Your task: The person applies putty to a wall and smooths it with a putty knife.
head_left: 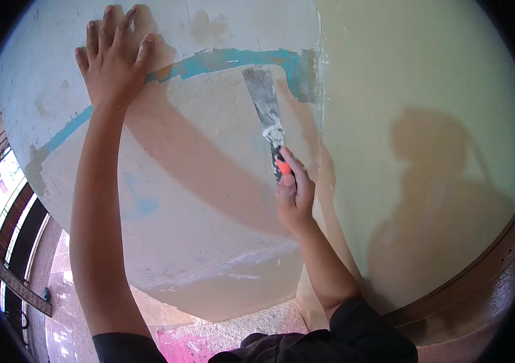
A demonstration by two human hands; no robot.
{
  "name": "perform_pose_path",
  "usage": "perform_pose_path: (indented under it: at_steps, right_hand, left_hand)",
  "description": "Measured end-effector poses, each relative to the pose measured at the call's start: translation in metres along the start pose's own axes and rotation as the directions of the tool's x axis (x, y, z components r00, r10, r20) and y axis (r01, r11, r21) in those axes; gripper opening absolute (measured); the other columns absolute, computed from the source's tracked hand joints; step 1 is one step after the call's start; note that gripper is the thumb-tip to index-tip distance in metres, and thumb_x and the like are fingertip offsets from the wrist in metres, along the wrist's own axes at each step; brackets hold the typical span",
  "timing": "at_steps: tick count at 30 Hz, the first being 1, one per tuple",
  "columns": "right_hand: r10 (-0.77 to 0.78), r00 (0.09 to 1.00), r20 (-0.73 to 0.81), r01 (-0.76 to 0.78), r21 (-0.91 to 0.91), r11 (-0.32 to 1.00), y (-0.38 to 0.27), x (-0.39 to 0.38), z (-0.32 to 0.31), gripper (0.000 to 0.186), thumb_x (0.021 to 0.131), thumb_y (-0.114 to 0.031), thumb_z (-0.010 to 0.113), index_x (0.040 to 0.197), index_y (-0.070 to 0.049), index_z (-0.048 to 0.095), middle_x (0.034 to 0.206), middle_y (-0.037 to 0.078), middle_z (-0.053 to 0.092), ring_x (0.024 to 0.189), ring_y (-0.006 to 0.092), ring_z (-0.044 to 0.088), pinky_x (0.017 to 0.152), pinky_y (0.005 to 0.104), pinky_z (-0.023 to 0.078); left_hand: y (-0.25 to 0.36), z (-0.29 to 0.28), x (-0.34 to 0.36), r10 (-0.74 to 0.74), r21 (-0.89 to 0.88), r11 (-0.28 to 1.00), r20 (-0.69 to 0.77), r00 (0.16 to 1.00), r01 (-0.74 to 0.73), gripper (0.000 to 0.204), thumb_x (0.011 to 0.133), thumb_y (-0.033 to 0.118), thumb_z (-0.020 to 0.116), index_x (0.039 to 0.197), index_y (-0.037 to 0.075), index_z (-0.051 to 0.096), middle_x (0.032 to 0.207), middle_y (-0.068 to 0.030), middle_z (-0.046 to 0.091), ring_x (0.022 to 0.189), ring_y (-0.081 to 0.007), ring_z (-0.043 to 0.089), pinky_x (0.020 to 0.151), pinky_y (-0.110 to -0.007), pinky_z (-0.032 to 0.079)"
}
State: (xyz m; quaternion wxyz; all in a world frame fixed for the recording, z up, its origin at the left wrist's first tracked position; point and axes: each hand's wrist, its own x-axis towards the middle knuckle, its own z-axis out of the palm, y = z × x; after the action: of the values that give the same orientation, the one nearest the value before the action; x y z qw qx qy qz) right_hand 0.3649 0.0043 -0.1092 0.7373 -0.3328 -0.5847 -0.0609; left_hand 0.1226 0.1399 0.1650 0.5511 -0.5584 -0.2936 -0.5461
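Observation:
My right hand (295, 190) grips a putty knife (263, 100) by its black and orange handle. The metal blade is smeared with pale filler and points up, against or close to the wall just below a turquoise strip (227, 59); whether it touches I cannot tell. Higher up and to the left, my left hand (114, 66) rests on the whitish wall (203, 145) with its fingers spread and nothing in them. The turquoise strip runs from the left past my left wrist to the inner corner, with worn, brownish patches at its right end.
A yellow-green wall (378, 54) meets the whitish wall at a corner on the right and carries my shadow. Brown wood trim (475, 278) runs along its lower right. Below lies a pink and white spattered sheet (233, 336) on the tiled floor (60, 308). Railings stand far left.

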Motion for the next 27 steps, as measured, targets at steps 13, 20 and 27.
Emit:
perform_pose_path:
  at_steps: [13,20,27]
  right_hand:
    - [0.139,0.99,-0.016,-0.136,0.114,0.984,-0.009,0.015,-0.003,0.046,0.106,-0.034,0.044,0.141,-0.004,0.05,0.118,0.006,0.062,0.066,0.0055,0.046,0.059,0.0206,0.045]
    - [0.171,0.985,0.024,-0.166,-0.137,0.977,0.017,-0.018,-0.003,0.055,0.098,-0.027,0.061,0.144,-0.003,0.044,0.129,0.023,0.061,0.106,0.0266,0.068,0.084,0.0327,0.054]
    - [-0.038,0.997,-0.07,0.027,-0.151,0.988,0.025,-0.025,-0.009,0.061,0.096,-0.032,0.064,0.141,0.003,0.045,0.125,0.024,0.063,0.106,0.03,0.067,0.089,0.0348,0.051]
  left_hand:
    - [-0.003,0.002,0.002,0.03,0.016,0.999,-0.02,0.999,-0.03,0.058,0.096,0.062,0.041,0.149,0.038,0.038,0.162,0.004,0.026,0.151,-0.0276,0.021,0.12,-0.056,0.015]
    - [-0.002,0.001,0.003,0.019,-0.005,1.0,-0.007,1.0,-0.019,0.058,0.096,0.061,0.042,0.149,0.037,0.039,0.162,0.0023,0.027,0.151,-0.029,0.02,0.12,-0.057,0.013]
    - [-0.004,0.001,0.0,0.018,0.01,1.0,0.007,1.0,-0.018,0.059,0.095,0.06,0.043,0.149,0.037,0.039,0.162,0.0028,0.027,0.151,-0.0288,0.02,0.12,-0.057,0.012]
